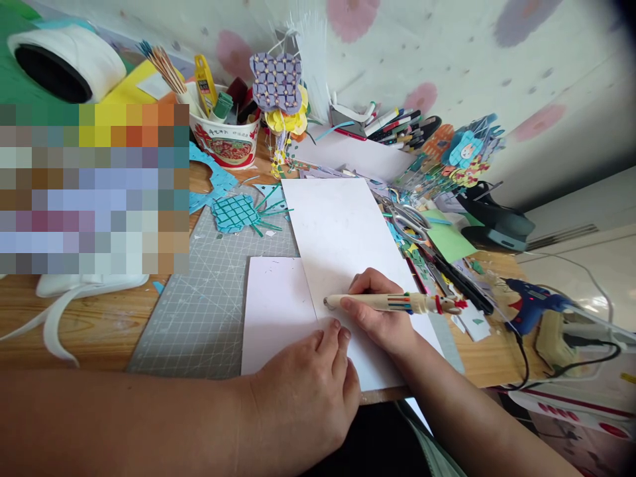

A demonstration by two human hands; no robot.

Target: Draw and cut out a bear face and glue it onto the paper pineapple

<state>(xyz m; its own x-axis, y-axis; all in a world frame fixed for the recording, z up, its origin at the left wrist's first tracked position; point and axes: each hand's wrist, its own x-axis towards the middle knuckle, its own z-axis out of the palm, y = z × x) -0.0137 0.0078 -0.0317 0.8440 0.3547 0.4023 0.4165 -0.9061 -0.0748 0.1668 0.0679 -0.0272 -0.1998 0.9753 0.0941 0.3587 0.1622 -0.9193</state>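
A thick white multicolour ballpoint pen point(382, 303), with a small figure on its end, lies in the grip of my right hand point(380, 318). Its tip touches the white paper sheet point(338, 232), close to the sheet's left edge, where a small faint mark shows. My left hand point(313, 381) rests near the same edge, its fingers extended and pressing the paper down. Partly beneath that sheet is a second white sheet point(273, 298). Both lie on a grey cutting mat point(199, 311) with a white grid.
Blue paper with green strips point(236, 213) lies on the mat's far left. A paper tub point(226, 142) of tools stands behind. To the right are scissors point(410, 218), paper scraps, a black-handled tool point(464, 281) and a blue glue gun point(534, 301) with its cord. A blurred block covers the left.
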